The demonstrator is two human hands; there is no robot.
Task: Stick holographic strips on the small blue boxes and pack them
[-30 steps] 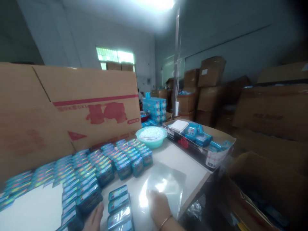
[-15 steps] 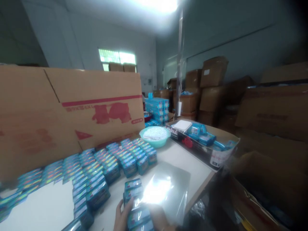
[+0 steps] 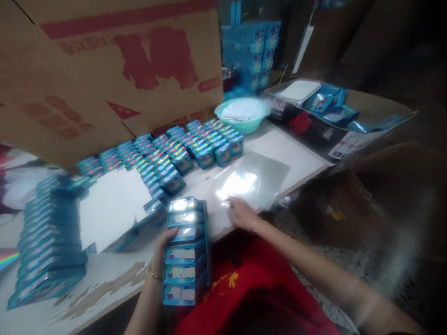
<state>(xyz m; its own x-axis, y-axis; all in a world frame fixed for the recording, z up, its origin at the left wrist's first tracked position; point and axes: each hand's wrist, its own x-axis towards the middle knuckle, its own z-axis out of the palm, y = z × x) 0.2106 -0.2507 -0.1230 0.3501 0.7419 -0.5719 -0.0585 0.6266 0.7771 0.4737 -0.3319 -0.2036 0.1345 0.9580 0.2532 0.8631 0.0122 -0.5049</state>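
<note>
My left hand [image 3: 164, 249] is closed round the side of a row of several small blue boxes [image 3: 185, 255]. The row stands out over the table's front edge, close to my body, with its shiny, pale-labelled faces towards me. My right hand [image 3: 242, 214] is at the near edge of a clear plastic sheet [image 3: 267, 179] lying flat on the table. Its fingers are curled together; whether they pinch the sheet is not visible. Glare whitens part of the sheet. Behind my left hand stand rows of similar blue boxes [image 3: 167, 160], with a blank white card [image 3: 113, 207] among them.
A large cardboard carton [image 3: 171, 100] walls off the back of the table [image 3: 296, 153]. Right of it sits a turquoise bowl [image 3: 249, 125] of white material. An open black carton [image 3: 310, 132] holds blue packs. More blue boxes [image 3: 52, 242] stand stacked at left.
The view has tilted down. My right hand has left the row of boxes and moved right to the plastic sheet. My left hand keeps the row, now nearer my body.
</note>
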